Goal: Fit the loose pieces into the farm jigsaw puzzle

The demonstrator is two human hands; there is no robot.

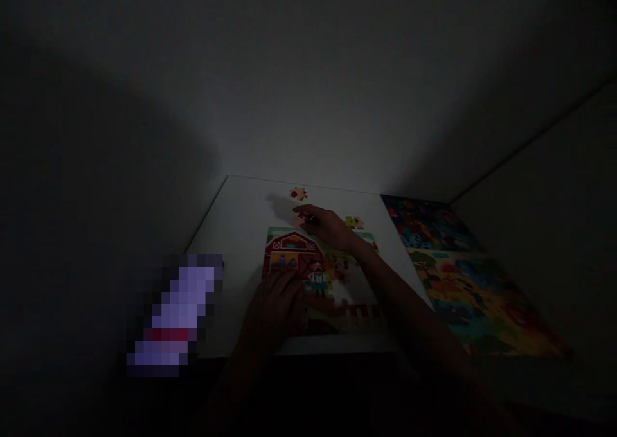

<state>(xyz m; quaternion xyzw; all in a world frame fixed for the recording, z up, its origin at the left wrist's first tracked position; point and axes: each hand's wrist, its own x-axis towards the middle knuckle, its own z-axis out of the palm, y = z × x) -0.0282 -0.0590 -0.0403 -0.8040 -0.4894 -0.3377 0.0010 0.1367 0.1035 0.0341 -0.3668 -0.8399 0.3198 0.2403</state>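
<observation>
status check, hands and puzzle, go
Left hand flat on puzzle. Right hand pinching a loose piece above it. Two more pieces nearby, nothing blocking.

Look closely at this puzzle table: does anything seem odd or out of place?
Nothing is damaged or spilled. The farm puzzle is unfinished: two loose pieces lie apart beyond it, near the right hand. A pixelated patch hides something at left.

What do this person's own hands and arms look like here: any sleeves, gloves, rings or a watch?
Both hands are bare, with no gloves. The right hand leads back into a forearm with no sleeve on the visible stretch. The left hand is also bare to the wrist; beyond that the arm is lost in darkness. The picture is too dim to tell whether any ring or watch is worn.
</observation>
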